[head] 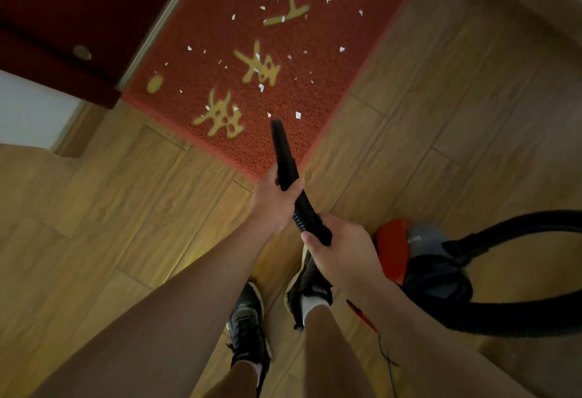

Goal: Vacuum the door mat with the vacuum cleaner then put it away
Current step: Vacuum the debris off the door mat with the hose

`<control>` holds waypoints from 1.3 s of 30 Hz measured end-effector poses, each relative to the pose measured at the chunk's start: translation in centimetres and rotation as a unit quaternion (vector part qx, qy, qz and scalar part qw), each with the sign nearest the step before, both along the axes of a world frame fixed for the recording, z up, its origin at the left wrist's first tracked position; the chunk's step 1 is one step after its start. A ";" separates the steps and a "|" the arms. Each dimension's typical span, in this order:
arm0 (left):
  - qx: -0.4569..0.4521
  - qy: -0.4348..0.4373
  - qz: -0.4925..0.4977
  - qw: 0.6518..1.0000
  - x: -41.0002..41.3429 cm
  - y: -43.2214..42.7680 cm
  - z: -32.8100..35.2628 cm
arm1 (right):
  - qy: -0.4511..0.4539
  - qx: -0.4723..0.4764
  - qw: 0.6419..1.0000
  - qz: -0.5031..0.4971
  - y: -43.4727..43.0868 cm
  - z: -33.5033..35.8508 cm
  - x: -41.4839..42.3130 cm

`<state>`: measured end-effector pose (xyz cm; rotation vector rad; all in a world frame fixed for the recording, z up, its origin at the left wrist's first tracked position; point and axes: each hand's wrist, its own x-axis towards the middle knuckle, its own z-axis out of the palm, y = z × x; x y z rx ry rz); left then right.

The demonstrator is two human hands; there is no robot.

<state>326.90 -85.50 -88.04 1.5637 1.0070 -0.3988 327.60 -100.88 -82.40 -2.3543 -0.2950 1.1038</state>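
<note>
Where the nozzle sits: the black nozzle points to 12 o'clock from the hands, its tip over the near corner of the door mat, just beside 2 white scraps; whether it touches the pile cannot be told.
Left hand: the left hand has its fingers curled round the nozzle's base, thumb on the right side.
Right hand: the right hand, at 5 o'clock from the left one, grips the hose lower down, fingers wrapped under it.
Hose: black and ribbed, it runs through both hands, then loops wide at 3 o'clock and back to the vacuum cleaner.
Vacuum cleaner: red and black body on the floor, at 3 o'clock from the right hand.
Door mat: red with yellow characters, at 12 o'clock, 1 edge along the dark red door at 10 o'clock.
Scraps: many small white paper scraps lie scattered across the mat.
Floor: wood-look planks.
Shoes: 2 dark shoes at 6 o'clock.
Cord: a thin black cord lies on the floor at 5 o'clock.
</note>
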 end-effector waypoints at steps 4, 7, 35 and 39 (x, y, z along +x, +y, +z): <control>-0.002 0.015 0.016 1.000 1.4 -0.2 -0.6 | 0.010 -0.004 1.000 0.009 0.0 -0.3 2.1; -0.010 0.029 0.039 0.999 2.1 -0.1 -0.9 | 0.022 0.001 1.000 0.001 0.4 -0.5 3.4; -0.087 0.100 0.041 0.990 6.1 3.9 -6.4 | 0.067 -0.068 0.994 -0.047 5.7 -4.4 8.1; -0.075 0.096 0.026 0.992 7.0 4.8 -6.2 | 0.070 -0.063 0.994 -0.062 6.5 -4.6 8.8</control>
